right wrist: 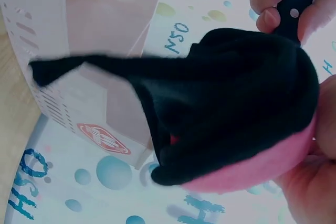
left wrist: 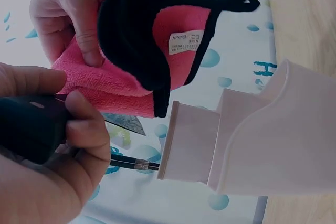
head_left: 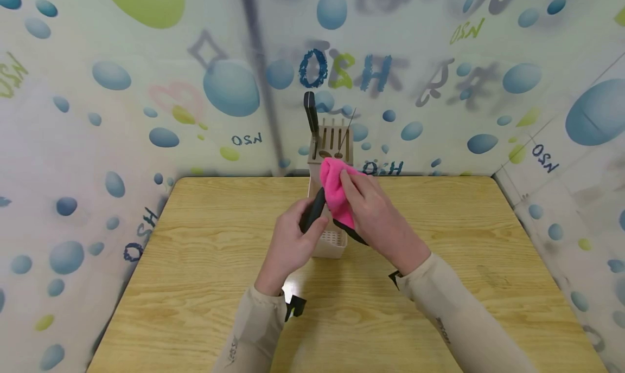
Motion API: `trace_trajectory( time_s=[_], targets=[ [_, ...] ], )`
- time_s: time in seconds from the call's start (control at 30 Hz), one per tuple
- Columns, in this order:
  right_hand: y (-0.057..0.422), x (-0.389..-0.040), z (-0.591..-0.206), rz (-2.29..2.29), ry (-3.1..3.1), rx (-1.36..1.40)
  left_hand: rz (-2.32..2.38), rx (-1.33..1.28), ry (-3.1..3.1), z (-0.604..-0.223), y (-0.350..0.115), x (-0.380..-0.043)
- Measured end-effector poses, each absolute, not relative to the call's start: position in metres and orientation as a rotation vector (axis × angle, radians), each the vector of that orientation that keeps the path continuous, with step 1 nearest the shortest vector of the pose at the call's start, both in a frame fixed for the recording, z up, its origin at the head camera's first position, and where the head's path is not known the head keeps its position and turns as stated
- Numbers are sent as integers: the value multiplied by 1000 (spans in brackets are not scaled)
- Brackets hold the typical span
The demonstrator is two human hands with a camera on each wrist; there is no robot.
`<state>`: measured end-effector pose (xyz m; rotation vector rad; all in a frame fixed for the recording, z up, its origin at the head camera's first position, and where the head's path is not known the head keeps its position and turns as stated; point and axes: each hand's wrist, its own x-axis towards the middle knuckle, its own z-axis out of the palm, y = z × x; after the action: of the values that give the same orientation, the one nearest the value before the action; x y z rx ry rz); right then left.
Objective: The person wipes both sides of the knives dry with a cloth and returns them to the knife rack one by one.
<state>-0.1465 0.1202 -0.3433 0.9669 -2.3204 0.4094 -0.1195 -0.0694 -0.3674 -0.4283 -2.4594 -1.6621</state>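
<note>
My left hand grips a kitchen knife by its black handle, which tilts up toward the right. In the left wrist view the grey blade shows below a folded pink cloth with black trim; the rest of it is hidden. My right hand pinches that cloth around the blade, just past the handle. One black edge of the cloth hangs down, with a loop at its corner. Both hands are raised in front of a pale knife holder.
The holder stands on a wooden table near its back edge. A black-handled utensil and a thin metal rod stick up from its slotted top. Behind the table is a patterned wall.
</note>
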Motion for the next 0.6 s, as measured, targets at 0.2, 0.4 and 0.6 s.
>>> trace_trajectory(
  time_s=[0.2, 0.4, 0.6],
  targets=[
    [122, -146, -345, 473, -2245, 1026, -1686, -413, -2425, -368, -69, -120],
    [123, -142, -341, 437, -2253, 1081, -1673, -405, -2442, -368, -68, -119],
    [122, -136, -337, 359, -2298, 1121, -1672, -387, -2461, -366, -68, -122]
  ],
)
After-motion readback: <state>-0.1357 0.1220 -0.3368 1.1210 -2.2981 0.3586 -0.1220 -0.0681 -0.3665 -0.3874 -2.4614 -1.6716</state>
